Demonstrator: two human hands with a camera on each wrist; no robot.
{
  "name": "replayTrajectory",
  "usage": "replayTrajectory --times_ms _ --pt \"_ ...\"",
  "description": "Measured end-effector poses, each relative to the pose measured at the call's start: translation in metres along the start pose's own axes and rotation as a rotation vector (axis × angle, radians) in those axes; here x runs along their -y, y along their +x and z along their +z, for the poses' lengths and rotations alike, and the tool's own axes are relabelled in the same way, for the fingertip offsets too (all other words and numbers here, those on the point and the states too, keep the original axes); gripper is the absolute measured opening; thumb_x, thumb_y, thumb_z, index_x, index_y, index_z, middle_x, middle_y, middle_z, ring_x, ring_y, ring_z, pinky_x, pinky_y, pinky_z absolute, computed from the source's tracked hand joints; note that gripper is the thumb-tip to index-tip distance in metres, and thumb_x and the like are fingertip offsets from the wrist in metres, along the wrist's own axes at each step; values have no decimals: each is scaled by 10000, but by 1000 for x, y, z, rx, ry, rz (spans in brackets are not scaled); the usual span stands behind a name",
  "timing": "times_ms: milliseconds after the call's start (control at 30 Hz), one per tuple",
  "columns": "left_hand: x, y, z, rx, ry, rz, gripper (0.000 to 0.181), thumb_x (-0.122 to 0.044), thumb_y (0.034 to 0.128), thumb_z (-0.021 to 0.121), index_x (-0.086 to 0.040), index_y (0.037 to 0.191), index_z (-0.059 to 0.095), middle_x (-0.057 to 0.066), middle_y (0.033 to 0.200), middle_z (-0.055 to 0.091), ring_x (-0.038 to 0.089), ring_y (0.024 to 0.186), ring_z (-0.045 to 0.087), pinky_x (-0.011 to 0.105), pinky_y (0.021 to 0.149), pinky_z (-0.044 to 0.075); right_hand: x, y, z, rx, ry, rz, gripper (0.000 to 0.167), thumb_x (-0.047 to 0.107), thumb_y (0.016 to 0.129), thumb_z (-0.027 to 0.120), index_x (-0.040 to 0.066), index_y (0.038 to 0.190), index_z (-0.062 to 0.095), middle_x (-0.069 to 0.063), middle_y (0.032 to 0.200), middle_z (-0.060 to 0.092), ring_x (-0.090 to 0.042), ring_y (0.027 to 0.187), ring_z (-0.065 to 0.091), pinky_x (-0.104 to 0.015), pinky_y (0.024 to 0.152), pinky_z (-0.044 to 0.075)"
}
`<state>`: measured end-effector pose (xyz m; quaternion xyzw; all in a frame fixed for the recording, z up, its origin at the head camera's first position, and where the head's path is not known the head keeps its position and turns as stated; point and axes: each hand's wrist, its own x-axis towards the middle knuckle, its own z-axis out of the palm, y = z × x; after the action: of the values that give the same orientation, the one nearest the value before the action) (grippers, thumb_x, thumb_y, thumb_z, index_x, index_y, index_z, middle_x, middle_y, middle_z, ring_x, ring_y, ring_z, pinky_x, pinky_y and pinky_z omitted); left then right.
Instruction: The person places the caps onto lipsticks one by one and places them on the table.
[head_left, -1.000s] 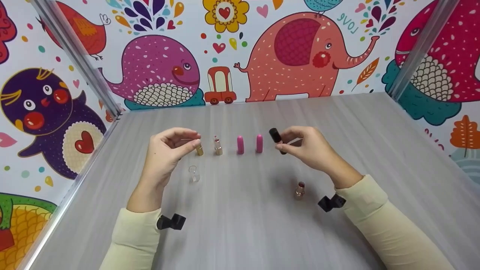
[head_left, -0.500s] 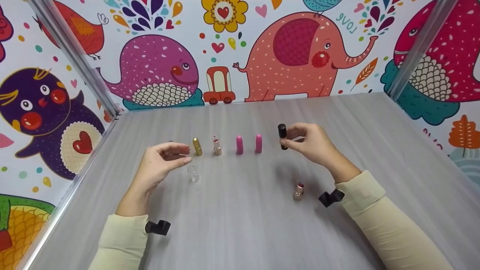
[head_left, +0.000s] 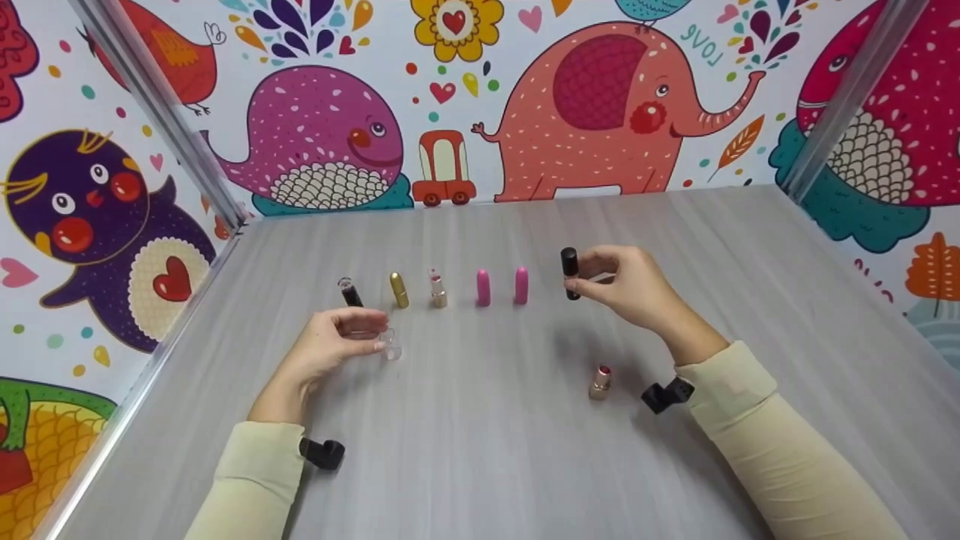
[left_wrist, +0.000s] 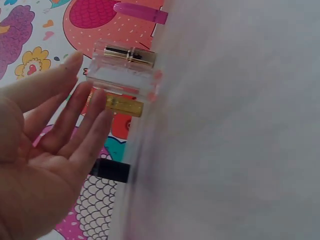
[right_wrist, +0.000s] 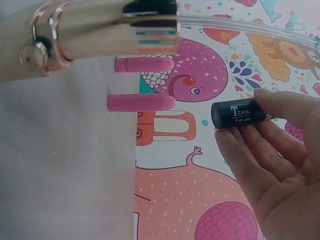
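Note:
My left hand (head_left: 341, 337) reaches beside a small clear, box-shaped container (head_left: 391, 344) on the table. In the left wrist view, its thumb and fingers are spread apart just short of the clear container (left_wrist: 120, 77). Raised above the table at right, my right hand (head_left: 626, 289) pinches a black lipstick tube (head_left: 570, 271) between thumb and fingers. White lettering shows on that black tube (right_wrist: 239, 113) in the right wrist view. A rose-gold lipstick (head_left: 600, 382) with a red tip stands nearer, below the right hand.
Behind the left hand stands a black tube (head_left: 350, 292) with a shiny top. Along the same row are a gold lipstick (head_left: 399, 291), a pale-gold lipstick (head_left: 438, 291) and two pink tubes (head_left: 484, 288). A patterned wall (head_left: 450, 105) bounds the grey table (head_left: 480, 435).
My left hand has left the gold lipstick and come nearer, down to the clear container; the black tube behind it is now uncovered. The right hand's tilted black tube has turned upright.

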<state>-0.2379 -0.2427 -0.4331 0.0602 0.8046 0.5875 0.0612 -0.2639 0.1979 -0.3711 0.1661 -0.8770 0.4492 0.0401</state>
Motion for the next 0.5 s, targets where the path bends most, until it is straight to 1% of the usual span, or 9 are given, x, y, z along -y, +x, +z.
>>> replayTrajectory --times_ms 133,267,367,500 --pt "6 1 3 10 -45 -13 454 98 854 836 108 1285 693 250 1268 730 273 1126 733 243 889 615 -2 1 0 5 -10 12 245 136 931 849 56 1152 780 -81 1050 784 -228 1002 732 -332 875 616" --pt "8 2 6 8 -44 -17 449 103 839 845 110 1264 702 235 1231 746 187 1047 742 242 874 618 -5 3 0 15 -6 9 237 126 932 847 54 1148 783 -79 1051 788 -219 1006 729 -321 892 617" --pt "9 4 10 17 -38 -20 445 89 839 851 104 1260 707 233 1232 747 156 1030 739 237 874 615 -6 3 0 14 1 6 231 119 930 847 44 1139 783 -89 1049 789 -225 1002 732 -355 910 624" --pt "10 6 15 1 -29 -30 401 76 835 861 90 1215 733 201 1187 768 132 989 732 225 850 608 -9 5 2 20 4 19 233 120 932 846 40 1140 779 -97 1057 785 -231 1013 727 -412 951 618"
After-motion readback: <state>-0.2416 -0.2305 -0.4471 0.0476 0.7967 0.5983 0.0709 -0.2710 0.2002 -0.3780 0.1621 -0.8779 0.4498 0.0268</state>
